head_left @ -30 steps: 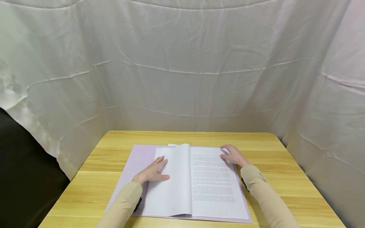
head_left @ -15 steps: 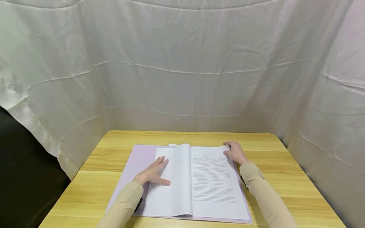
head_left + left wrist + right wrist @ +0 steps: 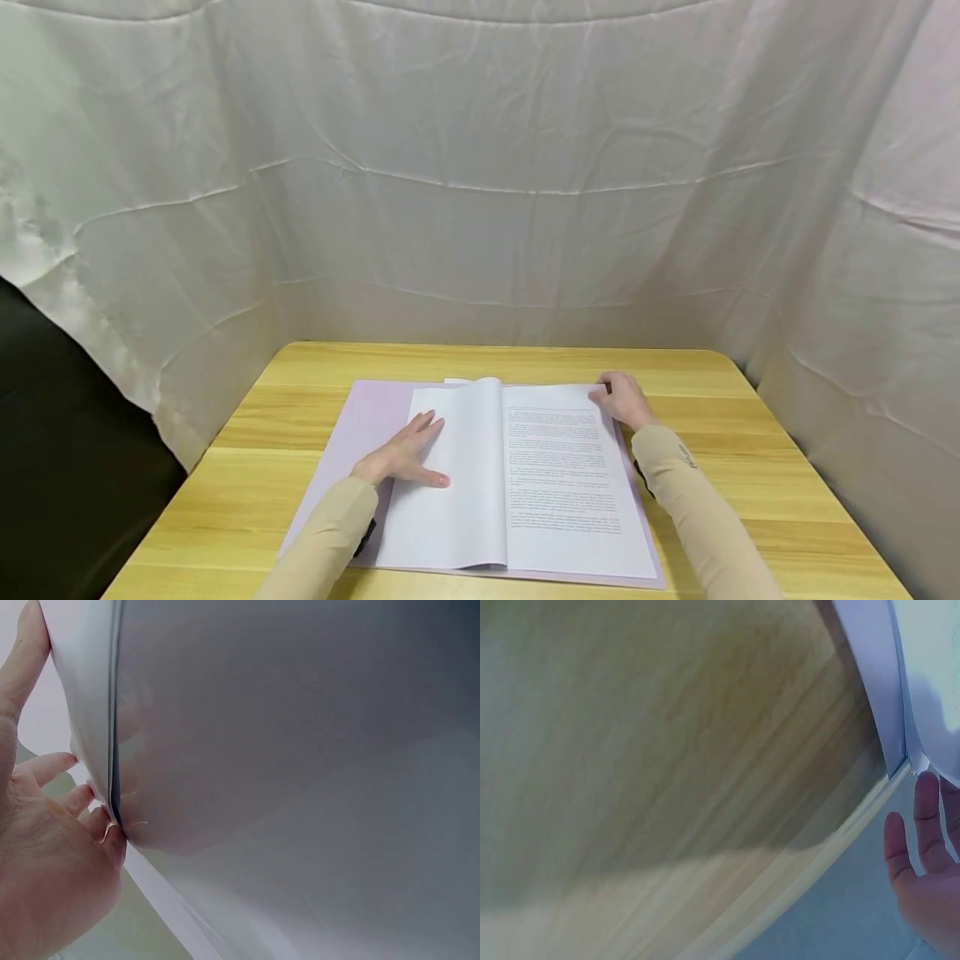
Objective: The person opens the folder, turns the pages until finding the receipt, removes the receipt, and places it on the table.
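A stack of white paper lies opened like a booklet on a lilac folder (image 3: 375,408). Its turned-over blank sheets (image 3: 468,483) bulge up along the middle on the left side. On them rests my left hand (image 3: 401,460), fingers and thumb spread; the left wrist view shows its fingertips along the sheet's edge. At the far right corner of the printed page (image 3: 562,475), my right hand (image 3: 626,402) pinches the paper between thumb and curled fingers. In the right wrist view the page corner curls up at the fingertips of the right hand (image 3: 930,877); the thumb is hidden there.
The folder lies on a wood-grain table (image 3: 750,483) with rounded far corners. A pale fabric curtain (image 3: 480,208) encloses the back and sides. Something black (image 3: 67,450) stands at the left. A small white paper edge (image 3: 454,381) sticks out past the folder's far side.
My right hand has moved slightly away and to the right, onto the page's far corner, and its fingers have closed there. The left hand stays spread, its thumb shifted slightly nearer.
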### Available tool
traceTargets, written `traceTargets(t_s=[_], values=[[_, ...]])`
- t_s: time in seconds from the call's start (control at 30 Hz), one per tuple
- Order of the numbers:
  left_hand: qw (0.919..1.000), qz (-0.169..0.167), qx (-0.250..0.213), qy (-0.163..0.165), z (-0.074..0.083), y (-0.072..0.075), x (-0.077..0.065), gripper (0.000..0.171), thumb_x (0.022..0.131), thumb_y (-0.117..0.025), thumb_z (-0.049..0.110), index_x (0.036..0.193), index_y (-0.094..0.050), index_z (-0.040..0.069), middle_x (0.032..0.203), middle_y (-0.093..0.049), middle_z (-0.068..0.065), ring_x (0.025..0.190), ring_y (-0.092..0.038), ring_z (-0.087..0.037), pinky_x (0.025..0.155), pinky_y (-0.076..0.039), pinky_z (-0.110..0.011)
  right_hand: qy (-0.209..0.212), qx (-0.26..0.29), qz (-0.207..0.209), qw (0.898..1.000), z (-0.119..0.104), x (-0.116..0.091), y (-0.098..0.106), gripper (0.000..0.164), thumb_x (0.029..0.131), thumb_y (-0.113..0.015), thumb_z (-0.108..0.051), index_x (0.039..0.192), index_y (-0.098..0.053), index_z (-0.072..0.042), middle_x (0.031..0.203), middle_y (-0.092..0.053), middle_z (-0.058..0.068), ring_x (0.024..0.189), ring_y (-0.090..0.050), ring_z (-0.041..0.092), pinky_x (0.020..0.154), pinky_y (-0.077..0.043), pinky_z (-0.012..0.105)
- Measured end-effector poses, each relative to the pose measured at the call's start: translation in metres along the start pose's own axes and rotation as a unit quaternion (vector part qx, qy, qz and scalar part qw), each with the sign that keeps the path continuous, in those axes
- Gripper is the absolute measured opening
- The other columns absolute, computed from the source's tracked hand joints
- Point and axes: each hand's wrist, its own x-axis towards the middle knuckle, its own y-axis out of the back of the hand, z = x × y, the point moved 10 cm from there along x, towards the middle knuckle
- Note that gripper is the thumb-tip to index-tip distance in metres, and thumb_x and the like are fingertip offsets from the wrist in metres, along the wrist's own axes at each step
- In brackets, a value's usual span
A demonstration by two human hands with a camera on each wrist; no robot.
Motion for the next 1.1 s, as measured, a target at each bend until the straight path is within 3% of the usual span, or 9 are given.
traceTargets(t_s=[0.23,0.37,0.5,0.63,0.87,1.0,1.1], values=[[1.0,0.002,0.003,0.001,-0.001,-0.001,0.0,0.109,0.076,-0.087,0.043,0.157,-0.028,0.001,0.169,-0.015,-0.021,0.156,-0.012,-0.043,0.125,-0.019,-0.062,-0.017,-0.02,-0.004,1.0,0.002,0.001,-0.001,0.019,0.096,-0.065,-0.018,0.091,-0.068,0.0,0.085,-0.063,0.014,0.08,-0.054,0.026,0.069,-0.039,0.033],[1.0,0.0,0.005,0.002,-0.001,-0.001,0.001,0.109,0.075,-0.087,0.044,0.157,-0.028,0.002,0.169,-0.015,-0.02,0.156,-0.012,-0.043,0.125,-0.019,-0.063,-0.034,-0.016,-0.002,0.999,0.004,0.0,0.0,0.027,0.1,-0.06,-0.021,0.106,-0.073,0.002,0.105,-0.069,0.021,0.095,-0.06,0.033,0.083,-0.048,0.044],[1.0,0.0,0.005,0.006,-0.002,-0.001,0.002,0.109,0.075,-0.086,0.045,0.158,-0.029,0.003,0.169,-0.015,-0.019,0.157,-0.012,-0.042,0.125,-0.019,-0.062,-0.033,-0.018,0.011,0.999,0.002,-0.001,0.003,0.032,0.102,-0.058,-0.022,0.117,-0.072,0.003,0.122,-0.068,0.026,0.114,-0.061,0.041,0.099,-0.047,0.055],[1.0,-0.001,0.006,0.007,-0.003,-0.002,0.002,0.109,0.076,-0.086,0.045,0.158,-0.028,0.003,0.169,-0.015,-0.02,0.157,-0.012,-0.042,0.126,-0.018,-0.061,-0.022,-0.024,0.027,0.999,-0.002,-0.002,0.006,0.033,0.102,-0.057,-0.022,0.123,-0.071,-0.001,0.129,-0.066,0.026,0.124,-0.057,0.046,0.104,-0.045,0.059],[0.9999,-0.002,0.009,0.005,-0.001,-0.001,0.0,0.109,0.077,-0.086,0.044,0.158,-0.027,0.002,0.169,-0.014,-0.021,0.156,-0.011,-0.043,0.125,-0.018,-0.062,-0.015,-0.033,0.052,0.998,-0.006,-0.004,0.012,0.028,0.101,-0.061,-0.02,0.119,-0.074,-0.004,0.125,-0.062,0.02,0.118,-0.056,0.041,0.093,-0.049,0.055],[0.9999,0.0,0.01,0.004,0.0,-0.001,-0.001,0.109,0.076,-0.086,0.043,0.157,-0.027,0.001,0.168,-0.015,-0.021,0.156,-0.012,-0.044,0.125,-0.018,-0.063,-0.011,-0.003,0.059,0.998,-0.008,-0.006,0.016,0.027,0.099,-0.062,-0.018,0.113,-0.075,0.001,0.13,-0.058,0.022,0.124,-0.05,0.043,0.1,-0.045,0.058],[0.9999,-0.002,0.009,0.006,-0.001,-0.001,-0.001,0.109,0.077,-0.086,0.043,0.157,-0.027,0.001,0.168,-0.015,-0.021,0.156,-0.012,-0.044,0.125,-0.018,-0.062,-0.019,0.041,0.053,0.998,-0.007,-0.007,0.016,0.028,0.099,-0.061,-0.017,0.111,-0.073,0.005,0.121,-0.065,0.025,0.112,-0.057,0.041,0.093,-0.049,0.052]])
